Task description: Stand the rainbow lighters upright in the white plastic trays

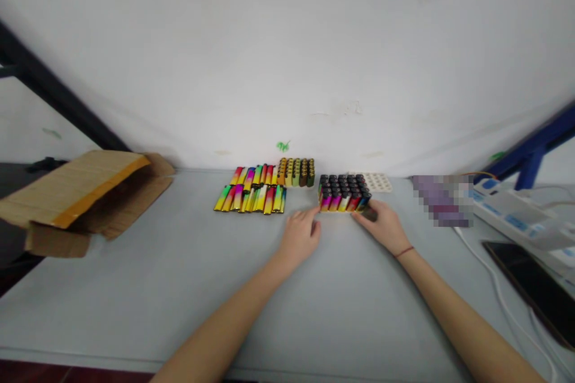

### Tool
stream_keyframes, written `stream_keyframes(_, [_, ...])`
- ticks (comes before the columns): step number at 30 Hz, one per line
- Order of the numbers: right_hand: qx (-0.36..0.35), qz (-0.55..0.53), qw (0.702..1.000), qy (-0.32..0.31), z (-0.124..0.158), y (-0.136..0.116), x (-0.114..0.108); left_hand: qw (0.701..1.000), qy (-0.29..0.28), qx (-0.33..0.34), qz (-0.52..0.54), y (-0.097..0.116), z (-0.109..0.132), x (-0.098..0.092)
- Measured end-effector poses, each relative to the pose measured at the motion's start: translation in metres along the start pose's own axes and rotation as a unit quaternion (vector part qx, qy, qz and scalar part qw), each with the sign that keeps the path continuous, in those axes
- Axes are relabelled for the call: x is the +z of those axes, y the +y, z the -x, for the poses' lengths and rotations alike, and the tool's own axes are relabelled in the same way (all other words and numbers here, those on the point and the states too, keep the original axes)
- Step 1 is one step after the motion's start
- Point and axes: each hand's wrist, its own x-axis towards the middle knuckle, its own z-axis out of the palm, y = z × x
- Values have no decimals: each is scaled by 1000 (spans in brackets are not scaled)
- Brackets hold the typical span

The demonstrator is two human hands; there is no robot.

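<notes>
Head view: block of lighters (344, 188), probably stiff, slippery; hold lower ends. Left hand (302, 232), right hand (385, 226) half-curled at corners; grip unclear.

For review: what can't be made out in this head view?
All in the head view:
Brown cardboard box: deep inside, hidden by top panel.
Flat purple item: detail, blurred by pixelation.
White plastic strip: far end, cut by right edge.
Small dark object: identity, partly covered by right hand.
</notes>
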Motion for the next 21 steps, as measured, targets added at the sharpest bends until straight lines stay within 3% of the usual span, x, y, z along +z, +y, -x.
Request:
stream_keyframes(9, [135,-97,984,70,-12,-12,6,997,-14,-10,-78,8,-13,7])
stream_keyframes(15, [144,-36,982,118,-23,-12,19,993,-6,-25,-115,10,-32,7])
stream_keyframes(18, [140,-23,982,123,-29,-12,26,990,44,-43,-124,20,-28,11])
stream_keyframes(21, [149,-18,981,126,-35,-14,30,990,51,-3,-131,31,-20,18])
